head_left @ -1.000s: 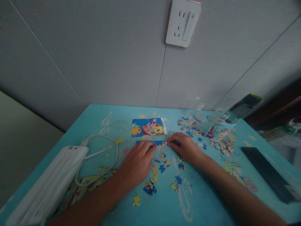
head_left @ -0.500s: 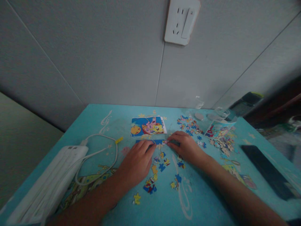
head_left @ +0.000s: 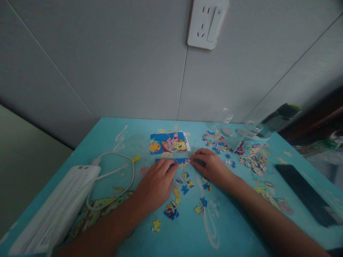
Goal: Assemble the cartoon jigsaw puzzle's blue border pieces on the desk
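My left hand (head_left: 157,184) lies flat on the turquoise table (head_left: 235,232), its fingers stretched over a short joined strip of blue puzzle pieces (head_left: 180,161). At the strip's right end my right hand (head_left: 211,167) pinches a small pinkish puzzle piece (head_left: 189,161) with its fingertips. Just beyond the strip lies a cartoon reference picture (head_left: 168,142). Loose puzzle pieces (head_left: 184,187) are scattered between and below my hands.
A white power strip (head_left: 57,203) with a looped cable (head_left: 118,175) sits at the left. Heaps of pieces (head_left: 215,141) and a cartoon-printed tub (head_left: 250,144) lie at the right, beside a dark phone (head_left: 304,194). A wall socket (head_left: 207,21) hangs above.
Both hands stay almost still at the blue strip; only the camera has shifted slightly.
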`<move>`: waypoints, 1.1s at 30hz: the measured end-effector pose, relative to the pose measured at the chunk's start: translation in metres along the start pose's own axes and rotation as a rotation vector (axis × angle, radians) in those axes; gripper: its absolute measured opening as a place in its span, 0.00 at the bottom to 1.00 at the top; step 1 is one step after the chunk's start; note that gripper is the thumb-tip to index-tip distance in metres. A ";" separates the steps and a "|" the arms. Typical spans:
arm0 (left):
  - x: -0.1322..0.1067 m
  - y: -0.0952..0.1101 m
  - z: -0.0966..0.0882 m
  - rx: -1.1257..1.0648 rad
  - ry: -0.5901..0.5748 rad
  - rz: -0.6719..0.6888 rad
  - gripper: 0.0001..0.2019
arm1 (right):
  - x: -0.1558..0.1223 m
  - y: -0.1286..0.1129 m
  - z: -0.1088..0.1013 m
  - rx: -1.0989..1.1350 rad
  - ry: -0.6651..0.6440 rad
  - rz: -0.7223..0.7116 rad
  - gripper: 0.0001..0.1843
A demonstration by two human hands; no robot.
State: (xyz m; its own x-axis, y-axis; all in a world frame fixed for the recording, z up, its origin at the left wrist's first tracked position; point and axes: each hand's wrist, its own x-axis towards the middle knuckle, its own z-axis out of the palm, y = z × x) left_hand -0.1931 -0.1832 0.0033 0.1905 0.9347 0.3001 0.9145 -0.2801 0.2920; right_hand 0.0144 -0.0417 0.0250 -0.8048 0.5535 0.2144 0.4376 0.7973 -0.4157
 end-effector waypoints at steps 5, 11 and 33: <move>0.001 0.000 0.000 0.007 -0.006 -0.003 0.21 | 0.001 0.003 -0.001 0.085 -0.003 0.009 0.07; 0.001 0.000 0.000 0.010 -0.005 -0.004 0.21 | 0.002 0.004 -0.001 0.151 -0.006 0.038 0.07; 0.006 0.004 -0.005 0.069 -0.024 0.006 0.15 | -0.001 -0.001 0.002 0.023 0.047 0.046 0.11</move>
State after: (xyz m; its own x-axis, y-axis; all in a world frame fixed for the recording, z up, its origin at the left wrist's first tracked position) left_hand -0.1900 -0.1794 0.0107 0.2033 0.9384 0.2793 0.9357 -0.2703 0.2268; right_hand 0.0138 -0.0434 0.0232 -0.7642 0.6004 0.2357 0.4638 0.7655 -0.4461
